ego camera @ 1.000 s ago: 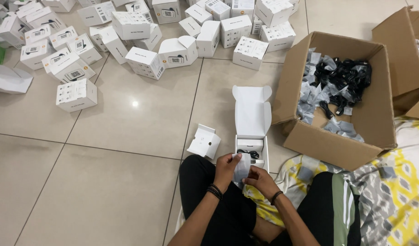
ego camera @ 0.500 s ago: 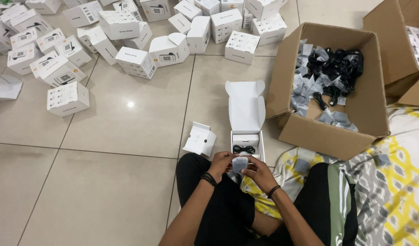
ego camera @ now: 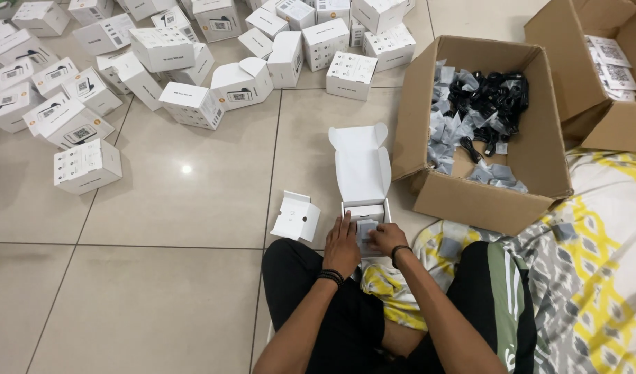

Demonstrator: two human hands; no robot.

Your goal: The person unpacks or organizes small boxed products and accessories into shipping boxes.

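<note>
Left hand (ego camera: 342,244), right hand (ego camera: 386,237) flat, fingers pressing into open white carton (ego camera: 364,208); corrugated cardboard box (ego camera: 470,197) at 2 o'clock; smooth tile floor (ego camera: 159,208).

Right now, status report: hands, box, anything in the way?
Left hand and right hand both pressing into the open white box. Lid flap up. White insert beside it, apart. Nothing blocking.
</note>
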